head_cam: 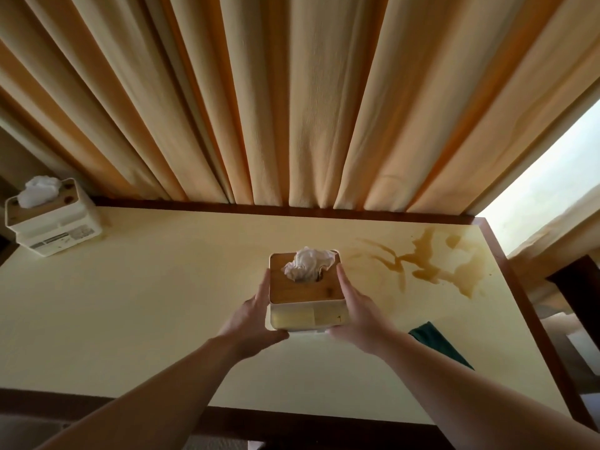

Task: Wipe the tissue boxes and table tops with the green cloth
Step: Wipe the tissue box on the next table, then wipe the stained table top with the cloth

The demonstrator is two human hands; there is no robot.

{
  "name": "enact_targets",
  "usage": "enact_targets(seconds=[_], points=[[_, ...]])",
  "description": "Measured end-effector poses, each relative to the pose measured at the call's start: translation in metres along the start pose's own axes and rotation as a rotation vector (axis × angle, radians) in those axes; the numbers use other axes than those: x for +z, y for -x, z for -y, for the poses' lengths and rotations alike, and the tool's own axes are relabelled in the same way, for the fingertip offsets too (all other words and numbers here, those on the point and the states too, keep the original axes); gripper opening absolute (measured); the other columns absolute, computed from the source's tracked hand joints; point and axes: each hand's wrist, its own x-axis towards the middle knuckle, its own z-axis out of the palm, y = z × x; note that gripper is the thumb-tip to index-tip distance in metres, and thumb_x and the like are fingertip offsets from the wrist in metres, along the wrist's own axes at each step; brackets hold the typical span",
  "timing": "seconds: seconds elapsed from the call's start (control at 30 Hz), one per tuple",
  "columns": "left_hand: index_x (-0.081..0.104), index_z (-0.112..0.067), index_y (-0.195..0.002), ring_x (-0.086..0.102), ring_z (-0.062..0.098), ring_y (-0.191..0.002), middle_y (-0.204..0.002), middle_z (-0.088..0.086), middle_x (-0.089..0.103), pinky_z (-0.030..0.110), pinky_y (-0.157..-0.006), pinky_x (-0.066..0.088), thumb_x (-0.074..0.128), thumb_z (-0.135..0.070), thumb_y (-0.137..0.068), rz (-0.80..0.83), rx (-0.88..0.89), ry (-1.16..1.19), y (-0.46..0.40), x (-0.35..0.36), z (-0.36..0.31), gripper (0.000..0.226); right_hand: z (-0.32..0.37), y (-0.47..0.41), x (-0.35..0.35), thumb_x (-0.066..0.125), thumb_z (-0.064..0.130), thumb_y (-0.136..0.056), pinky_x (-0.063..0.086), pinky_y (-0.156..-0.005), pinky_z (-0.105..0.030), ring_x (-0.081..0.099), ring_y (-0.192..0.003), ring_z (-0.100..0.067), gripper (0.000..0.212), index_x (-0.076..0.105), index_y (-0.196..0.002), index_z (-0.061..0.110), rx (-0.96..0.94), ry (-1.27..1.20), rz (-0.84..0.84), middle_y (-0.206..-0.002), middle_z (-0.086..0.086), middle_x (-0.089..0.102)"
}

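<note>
Fingers (pixel 344 280) of the right hand (pixel 358 315) lie straight along the right wall of the white plastic tissue box with a bamboo lid (pixel 306 297); fingers of the left hand (pixel 255 316) lie straight along its left wall, thumb tucked under the near lower corner. Both palms press inward, box clamped between them, no curl around it visible. Whether the box base touches the surface or sits just above it: cannot tell. Crumpled white tissue (pixel 308 264) sticks up from the lid slot. Box position: centre of the pale cream table top with dark wood edging (pixel 146 303), slightly toward the right half. Dark green cloth (pixel 436 342) lies flat on the table near the right forearm, to the right of the box and apart from it, partly hidden by the arm. Brown liquid stain (pixel 435 263) spreads over the far right part of the table, just beyond and right of the box, not reaching the cloth. Second white tissue box with a wooden lid (pixel 52 217) stands at the far left corner, well apart, tissue protruding; it appears stacked on a similar white base. Pleated beige curtain (pixel 292 108) hangs behind the far table edge. Bright window (pixel 548 196) at right.
</note>
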Motion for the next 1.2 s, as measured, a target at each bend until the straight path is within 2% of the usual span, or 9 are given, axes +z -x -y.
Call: enact_targets(seconds=[0.17, 0.3, 0.43, 0.53, 0.6, 0.7, 0.83, 1.07, 1.2], points=[[-0.031, -0.046, -0.153, 0.051, 0.025, -0.14, -0.159, -0.003, 0.046, 0.041, -0.11, 0.046, 0.072, -0.057, -0.088, -0.039, -0.033, -0.041, 0.002, -0.017, -0.007, 0.122, -0.001, -0.01, -0.013, 0.081, 0.051, -0.083, 0.05, -0.104, -0.037, 0.056, -0.125, -0.018, 0.129, -0.025, -0.157, 0.047, -0.015, -0.057, -0.035, -0.143, -0.002, 0.056], [-0.014, -0.045, -0.159, 0.053, 0.027, -0.138, -0.155, -0.003, 0.05, 0.051, -0.108, 0.049, 0.067, -0.063, -0.089, -0.083, -0.083, -0.029, -0.008, -0.039, -0.011, 0.108, 0.014, -0.025, -0.033, 0.082, 0.038, -0.088, 0.042, -0.102, -0.026, 0.055, -0.131, -0.018, 0.118, -0.007, -0.165, 0.035, -0.019, -0.126, -0.082, -0.151, 0.0, 0.054], [-0.01, -0.041, -0.162, 0.054, 0.027, -0.137, -0.153, 0.001, 0.053, 0.053, -0.11, 0.047, 0.054, -0.065, -0.096, -0.106, -0.155, 0.018, -0.02, -0.06, -0.017, 0.095, 0.032, -0.049, -0.047, 0.079, 0.044, -0.089, 0.049, -0.11, -0.046, 0.052, -0.138, -0.024, 0.108, 0.002, -0.164, 0.04, 0.026, -0.206, -0.151, -0.155, -0.002, 0.051], [-0.006, -0.042, -0.161, 0.057, 0.029, -0.133, -0.153, 0.002, 0.053, 0.053, -0.109, 0.048, 0.045, -0.064, -0.099, -0.12, -0.238, 0.076, -0.03, -0.073, -0.021, 0.084, 0.045, -0.067, -0.051, 0.077, 0.046, -0.09, 0.053, -0.106, -0.048, 0.058, -0.133, -0.023, 0.1, 0.011, -0.164, 0.038, 0.053, -0.249, -0.187, -0.151, -0.003, 0.056], [-0.004, -0.044, -0.161, 0.06, 0.03, -0.126, -0.153, 0.001, 0.053, 0.049, -0.102, 0.05, 0.042, -0.064, -0.101, -0.138, -0.286, 0.068, -0.035, -0.08, -0.019, 0.078, 0.054, -0.079, -0.05, 0.076, 0.049, -0.09, 0.053, -0.105, -0.048, 0.06, -0.129, -0.023, 0.094, 0.018, -0.163, 0.038, 0.076, -0.274, -0.197, -0.149, -0.004, 0.059], [-0.003, -0.045, -0.161, 0.062, 0.03, -0.12, -0.15, 0.002, 0.056, 0.041, -0.09, 0.048, 0.038, -0.067, -0.101, -0.158, -0.334, 0.05, -0.042, -0.087, -0.009, 0.076, 0.064, -0.092, -0.045, 0.072, 0.053, -0.092, 0.052, -0.106, -0.05, 0.06, -0.129, -0.024, 0.087, 0.022, -0.162, 0.039, 0.109, -0.307, -0.189, -0.148, -0.005, 0.059], [-0.004, -0.046, -0.16, 0.062, 0.031, -0.116, -0.142, 0.005, 0.062, 0.039, -0.084, 0.046, 0.034, -0.073, -0.098, -0.14, -0.393, 0.057, -0.05, -0.092, 0.003, 0.078, 0.073, -0.103, -0.038, 0.067, 0.052, -0.096, 0.052, -0.106, -0.048, 0.06, -0.127, -0.026, 0.081, 0.023, -0.163, 0.038, 0.125, -0.296, -0.193, -0.147, -0.006, 0.059], [0.0, -0.04, -0.162, 0.062, 0.034, -0.113, -0.139, 0.009, 0.063, 0.041, -0.085, 0.047, 0.025, -0.075, -0.098, -0.127, -0.401, 0.031, -0.056, -0.093, 0.007, 0.078, 0.08, -0.112, -0.027, 0.057, 0.051, -0.102, 0.05, -0.102, -0.038, 0.056, -0.133, -0.03, 0.07, 0.026, -0.163, 0.034, 0.107, -0.235, -0.248, -0.154, -0.009, 0.052], [0.0, -0.044, -0.161, 0.061, 0.039, -0.115, -0.138, 0.013, 0.062, 0.047, -0.095, 0.052, 0.02, -0.08, -0.094, -0.123, -0.389, -0.028, -0.057, -0.095, 0.008, 0.078, 0.081, -0.113, -0.025, 0.052, 0.047, -0.106, 0.047, -0.097, -0.03, 0.056, -0.134, -0.031, 0.067, 0.024, -0.165, 0.031, 0.084, -0.201, -0.262, -0.157, -0.008, 0.05]])
